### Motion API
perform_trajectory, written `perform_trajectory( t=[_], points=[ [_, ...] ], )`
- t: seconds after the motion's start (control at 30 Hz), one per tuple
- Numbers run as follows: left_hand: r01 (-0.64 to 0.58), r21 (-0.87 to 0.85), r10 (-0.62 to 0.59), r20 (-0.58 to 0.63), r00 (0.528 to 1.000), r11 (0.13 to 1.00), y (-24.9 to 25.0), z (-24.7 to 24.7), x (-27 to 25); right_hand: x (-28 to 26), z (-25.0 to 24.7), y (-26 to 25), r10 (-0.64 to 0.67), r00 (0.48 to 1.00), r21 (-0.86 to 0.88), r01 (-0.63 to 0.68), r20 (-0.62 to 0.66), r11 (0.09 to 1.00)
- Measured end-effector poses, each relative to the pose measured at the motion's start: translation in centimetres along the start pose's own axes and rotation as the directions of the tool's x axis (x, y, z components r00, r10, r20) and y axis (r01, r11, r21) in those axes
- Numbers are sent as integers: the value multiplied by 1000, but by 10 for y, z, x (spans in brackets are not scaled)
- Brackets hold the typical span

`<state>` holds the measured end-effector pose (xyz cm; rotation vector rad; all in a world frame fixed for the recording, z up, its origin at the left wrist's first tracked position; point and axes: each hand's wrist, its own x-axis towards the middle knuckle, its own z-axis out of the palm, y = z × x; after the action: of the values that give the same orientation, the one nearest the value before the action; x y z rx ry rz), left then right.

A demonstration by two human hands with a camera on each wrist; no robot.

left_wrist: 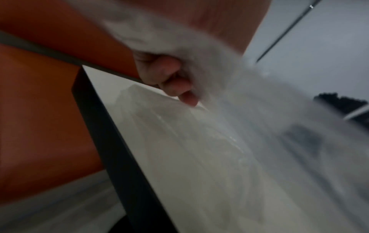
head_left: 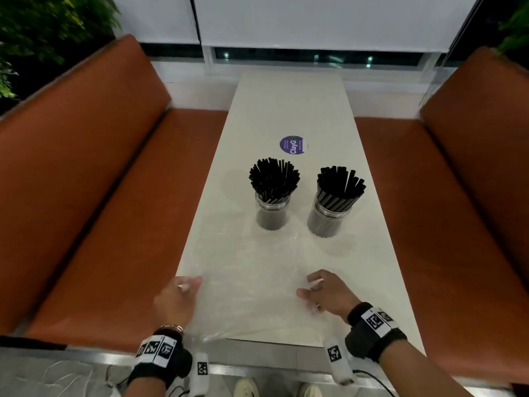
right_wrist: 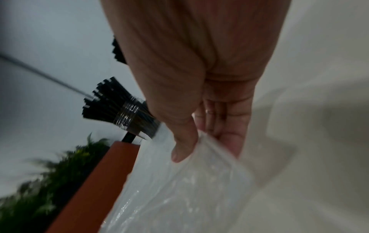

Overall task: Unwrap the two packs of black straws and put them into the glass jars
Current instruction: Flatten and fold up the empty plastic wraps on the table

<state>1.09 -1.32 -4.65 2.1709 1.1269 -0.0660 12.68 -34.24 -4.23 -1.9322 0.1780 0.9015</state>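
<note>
wrap: a thin, clear, crinkled plastic wrapper sheet [head_left: 252, 285] lies spread flat on the near end of the table, glossy with fine creases; its long axis runs from the near edge away toward the jars, and its near corner hangs over the table edge between the two wrists.
left hand: the left hand [head_left: 176, 300] sits at the sheet's left edge; in the left wrist view its fingers [left_wrist: 175, 88] are curled and bunch the film [left_wrist: 199, 66] against the palm.
right hand: the right hand [head_left: 326, 290] is at the sheet's right edge; in the right wrist view the thumb and fingers [right_wrist: 229, 134] pinch a fold of the plastic [right_wrist: 211, 154].
straws: two bundles of thin, straight, matte black plastic straws stand upright beyond the fingertips, fanning outward at the top; the left bundle [head_left: 274, 179] and the right bundle [head_left: 340, 184] are near each other but apart.
jars: each bundle stands in a round clear glass jar with a threaded neck, the left jar [head_left: 272, 214] ahead of the left fingers, the right jar [head_left: 326, 220] ahead of the right fingers, both just past the sheet's far end.
table: a long, smooth, pale stone-look tabletop [head_left: 289, 104] with a dark edge.
sticker: a round purple sticker [head_left: 292, 145] lies flat beyond the jars.
seats: smooth orange-brown upholstered benches [head_left: 94, 196] flank the table.
</note>
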Motion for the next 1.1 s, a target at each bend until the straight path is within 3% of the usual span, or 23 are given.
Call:
perform_trajectory(
  t=[0.1,0.2,0.27,0.33,0.4,0.5,0.6,0.67,0.73,0.83,0.9,1.0,1.1],
  points=[
    [40,69,-40,7,999,997,7,-3,-2,-13,-19,-2,-58,985,-158,32,-165,987],
    [-82,246,123,-156,980,966,28,-19,-16,-28,-55,-19,-189,921,-125,154,-341,980],
    [-198,212,238,-183,954,957,58,-26,-26,-28,-84,-32,-275,863,-128,243,-424,962],
    [-345,61,349,-75,934,937,94,-25,-35,-21,-113,-45,-321,836,-132,293,-445,947],
    [-456,-83,462,87,883,886,129,-9,-43,-8,-140,-57,-322,847,-85,317,-423,945],
    [-604,-59,600,223,769,795,174,37,-50,16,-175,-74,-294,914,23,312,-278,950],
    [-542,-153,553,402,729,826,212,89,-39,40,-196,-84,-312,946,-24,311,-88,950],
    [-460,-216,504,468,726,862,233,114,-27,56,-203,-89,-327,945,-41,327,7,944],
    [-407,-273,490,448,748,871,251,131,-14,74,-209,-94,-347,933,-59,353,90,934],
    [-406,-293,498,405,767,865,272,147,3,94,-210,-108,-370,907,-133,399,201,907],
    [-423,-322,527,406,747,847,282,152,9,97,-204,-119,-412,878,-136,451,242,882],
    [-396,-382,536,403,742,835,289,162,11,97,-189,-135,-464,848,-85,498,257,863],
    [-394,-419,545,345,764,818,284,176,11,97,-168,-145,-547,824,-114,563,148,818]
  ],
)
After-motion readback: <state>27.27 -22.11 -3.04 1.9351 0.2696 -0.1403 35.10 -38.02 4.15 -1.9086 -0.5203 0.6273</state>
